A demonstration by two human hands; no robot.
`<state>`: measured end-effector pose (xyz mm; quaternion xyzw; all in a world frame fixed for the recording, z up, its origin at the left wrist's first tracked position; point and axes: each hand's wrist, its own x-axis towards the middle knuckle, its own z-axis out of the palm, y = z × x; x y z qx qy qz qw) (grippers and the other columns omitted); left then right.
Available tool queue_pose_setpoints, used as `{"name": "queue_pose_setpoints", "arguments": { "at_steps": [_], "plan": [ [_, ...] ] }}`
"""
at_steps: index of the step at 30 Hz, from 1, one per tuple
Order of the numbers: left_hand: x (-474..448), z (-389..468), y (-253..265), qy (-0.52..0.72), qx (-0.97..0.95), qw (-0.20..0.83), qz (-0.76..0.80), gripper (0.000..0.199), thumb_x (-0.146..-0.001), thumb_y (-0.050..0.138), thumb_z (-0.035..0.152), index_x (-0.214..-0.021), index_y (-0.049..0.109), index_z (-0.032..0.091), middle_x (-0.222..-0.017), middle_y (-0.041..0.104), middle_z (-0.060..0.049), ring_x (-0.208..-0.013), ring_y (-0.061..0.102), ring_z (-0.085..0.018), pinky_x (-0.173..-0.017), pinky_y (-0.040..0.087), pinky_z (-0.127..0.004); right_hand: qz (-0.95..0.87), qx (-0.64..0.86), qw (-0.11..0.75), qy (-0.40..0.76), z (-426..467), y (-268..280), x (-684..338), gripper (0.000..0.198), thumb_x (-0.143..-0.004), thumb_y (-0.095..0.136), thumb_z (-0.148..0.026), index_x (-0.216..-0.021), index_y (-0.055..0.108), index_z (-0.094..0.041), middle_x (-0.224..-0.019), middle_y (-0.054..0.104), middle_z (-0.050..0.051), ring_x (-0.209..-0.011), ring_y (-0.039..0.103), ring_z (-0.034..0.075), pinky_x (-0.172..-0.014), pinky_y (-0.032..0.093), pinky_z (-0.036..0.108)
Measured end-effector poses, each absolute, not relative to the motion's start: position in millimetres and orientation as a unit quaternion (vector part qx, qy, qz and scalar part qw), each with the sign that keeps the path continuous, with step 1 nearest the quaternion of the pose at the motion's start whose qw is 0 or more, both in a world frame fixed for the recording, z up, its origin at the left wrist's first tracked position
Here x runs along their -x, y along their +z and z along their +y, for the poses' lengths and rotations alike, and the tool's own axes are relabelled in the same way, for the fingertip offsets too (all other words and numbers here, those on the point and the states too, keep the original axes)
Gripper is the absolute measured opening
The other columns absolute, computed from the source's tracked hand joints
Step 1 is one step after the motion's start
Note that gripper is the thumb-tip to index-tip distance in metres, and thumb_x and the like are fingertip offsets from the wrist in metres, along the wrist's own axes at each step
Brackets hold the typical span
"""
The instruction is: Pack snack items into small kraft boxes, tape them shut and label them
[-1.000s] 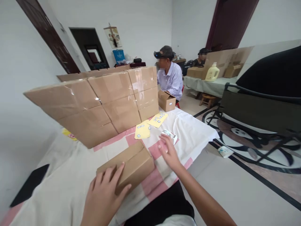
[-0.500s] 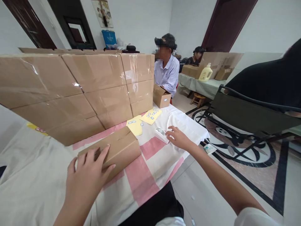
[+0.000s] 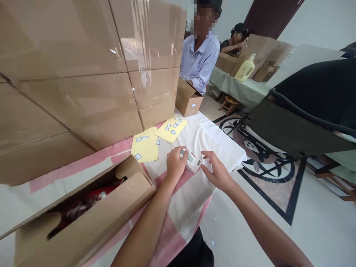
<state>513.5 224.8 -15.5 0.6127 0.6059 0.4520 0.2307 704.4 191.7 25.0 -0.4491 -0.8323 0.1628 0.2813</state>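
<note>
A small white printed box (image 3: 193,163) lies on the cloth at the right part of the table. My left hand (image 3: 177,161) has its fingers closed round the left end of it. At the other end my right hand (image 3: 217,170) hovers with fingers apart, holding nothing. An open cardboard box (image 3: 111,207) stands at the lower left, beside my left forearm. Red, shiny packaging (image 3: 97,197) shows inside it, its kind partly hidden by the box walls.
Yellow sheets (image 3: 150,148) with blue-edged stickers lie beyond my hands. Stacked taped cartons (image 3: 91,92) wall off the table's far left side. Across the table a person in a light shirt (image 3: 200,55) sits behind another box (image 3: 191,104). A folding chair (image 3: 294,126) stands at right.
My left hand has left the cardboard box and now grips the white box. That cardboard box now shows its open top. My right hand has come off the white box, and the view has shifted.
</note>
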Motion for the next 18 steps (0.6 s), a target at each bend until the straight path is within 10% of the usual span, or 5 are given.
{"name": "queue_pose_setpoints", "arguments": {
  "at_steps": [9, 15, 18],
  "plan": [
    [-507, 222, -18, 0.449, -0.611, 0.29, 0.584, 0.02, -0.102, 0.044, 0.03, -0.106, 0.063, 0.025, -0.109, 0.072, -0.003, -0.108, 0.064, -0.021, -0.102, 0.039, -0.039, -0.872, 0.444, 0.181, 0.099, 192, 18, -695, 0.032, -0.098, 0.056, -0.029, -0.13, 0.054, -0.03, -0.144, 0.042, 0.015, -0.12, 0.055, 0.033, -0.091, 0.054, 0.051],
    [-506, 224, -21, 0.444, -0.608, 0.306, 0.583, 0.02, -0.102, 0.045, 0.03, -0.109, 0.063, 0.024, -0.112, 0.071, -0.004, -0.11, 0.062, -0.022, -0.102, 0.038, -0.04, -0.828, 0.463, 0.311, 0.05, 187, 26, -696, 0.049, -0.098, 0.055, -0.024, -0.144, 0.039, -0.03, -0.136, 0.048, 0.017, -0.127, 0.051, 0.034, -0.091, 0.055, 0.052],
    [-506, 225, -21, 0.444, -0.609, 0.309, 0.581, 0.02, -0.102, 0.045, 0.029, -0.109, 0.063, 0.023, -0.111, 0.071, -0.005, -0.109, 0.062, -0.023, -0.102, 0.038, -0.041, -0.868, 0.454, 0.195, 0.052, 189, 27, -696, 0.03, -0.099, 0.054, -0.028, -0.129, 0.055, -0.03, -0.139, 0.049, 0.015, -0.119, 0.056, 0.032, -0.088, 0.056, 0.05]
  ]
}}
